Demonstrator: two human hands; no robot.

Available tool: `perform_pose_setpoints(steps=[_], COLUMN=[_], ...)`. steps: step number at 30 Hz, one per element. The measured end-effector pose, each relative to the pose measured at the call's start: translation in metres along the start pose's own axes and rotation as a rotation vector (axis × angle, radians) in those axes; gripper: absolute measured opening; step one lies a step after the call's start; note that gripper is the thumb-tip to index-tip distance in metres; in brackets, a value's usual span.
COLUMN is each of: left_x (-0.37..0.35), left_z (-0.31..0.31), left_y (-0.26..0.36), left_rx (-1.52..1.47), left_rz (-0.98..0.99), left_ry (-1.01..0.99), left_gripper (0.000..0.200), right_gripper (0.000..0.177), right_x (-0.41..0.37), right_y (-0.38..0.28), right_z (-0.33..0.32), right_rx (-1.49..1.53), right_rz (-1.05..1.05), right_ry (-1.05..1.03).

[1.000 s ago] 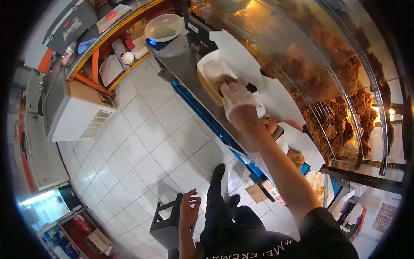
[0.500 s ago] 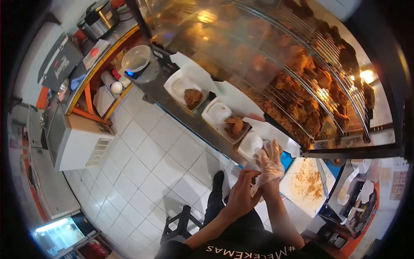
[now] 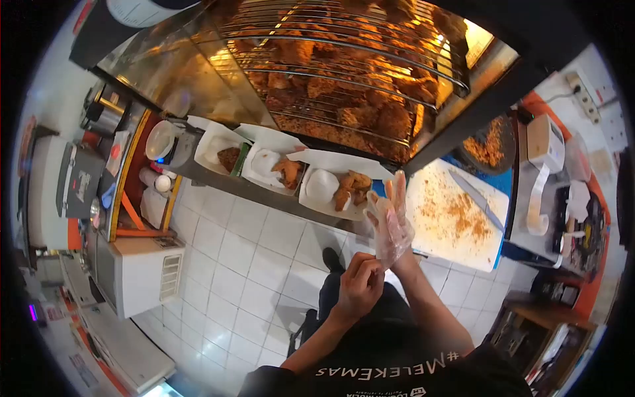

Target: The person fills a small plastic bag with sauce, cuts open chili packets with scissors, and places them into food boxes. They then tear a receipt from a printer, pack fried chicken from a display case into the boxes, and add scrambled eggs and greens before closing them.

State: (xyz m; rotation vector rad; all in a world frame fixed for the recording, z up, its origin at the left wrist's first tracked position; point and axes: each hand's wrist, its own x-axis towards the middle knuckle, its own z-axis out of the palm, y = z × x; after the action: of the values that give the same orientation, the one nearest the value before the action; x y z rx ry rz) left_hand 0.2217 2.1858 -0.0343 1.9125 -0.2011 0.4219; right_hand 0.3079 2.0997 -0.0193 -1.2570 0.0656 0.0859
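A glass warming cabinet [image 3: 344,79] is glowing over wire racks of craggy fried chicken. A crumb-strewn white cutting board [image 3: 477,248] is lying beside three open foam boxes [image 3: 337,159]. The right hand [image 3: 390,218] is spreading its fingers inside a crinkled clear plastic glove [image 3: 391,255] — the bare left hand [image 3: 360,288] is pinching its cuff.

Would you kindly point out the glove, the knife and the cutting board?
Glove [image 3: 391,221]: head view, on the palm.
Knife [image 3: 473,193]: head view, on the blade.
Cutting board [image 3: 463,250]: head view, on its bare lower part.
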Motion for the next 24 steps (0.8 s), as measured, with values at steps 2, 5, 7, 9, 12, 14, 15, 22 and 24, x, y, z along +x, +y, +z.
perform_pose_setpoints(steps=[2, 5, 7, 9, 12, 14, 15, 22, 24], left_x=[-0.001, 0.001, -0.002, 0.002, -0.01, -0.014, -0.019, -0.032, -0.024], left_z=[0.0, -0.007, -0.021, -0.045, -0.09, -0.122, -0.138, -0.216, -0.221], left_y=[0.008, 0.001, -0.012, -0.03, -0.068, -0.084, -0.096, -0.157, -0.164], left_rx=[-0.01, -0.089, -0.17, -0.172, -0.132, -0.136, -0.104, -0.076, -0.075], left_rz=[0.026, -0.001, -0.094, -0.137, -0.215, -0.314, -0.337, -0.6, -0.611], left_ry=[0.011, 0.011, -0.036, -0.106, -0.237, -0.276, -0.298, -0.326, -0.334], left_gripper=[0.02, 0.02, 0.02, 0.021, 0.021, 0.021, 0.021, 0.024, 0.023], right_gripper=[0.079, 0.077, 0.068, 0.052, 0.025, 0.028, 0.028, 0.045, 0.026], right_x=[0.009, 0.038, 0.076, 0.11, 0.177, 0.217, 0.229, 0.277, 0.322], right_y=[-0.006, -0.003, 0.007, 0.006, 0.019, 0.014, 0.018, -0.01, 0.071], right_z=[0.0, 0.002, 0.001, 0.009, -0.004, -0.006, -0.003, 0.053, -0.054], right_rx=[-0.161, -0.384, -0.906, -1.336, -1.7, -2.067, -2.067, -1.862, -2.471], right_rz=[-0.085, -0.127, -0.47, -0.536, -0.405, -0.398, -0.441, 0.133, -0.236], right_ry=[0.017, 0.034, 0.115, 0.171, 0.255, 0.332, 0.432, 0.565, 0.266])
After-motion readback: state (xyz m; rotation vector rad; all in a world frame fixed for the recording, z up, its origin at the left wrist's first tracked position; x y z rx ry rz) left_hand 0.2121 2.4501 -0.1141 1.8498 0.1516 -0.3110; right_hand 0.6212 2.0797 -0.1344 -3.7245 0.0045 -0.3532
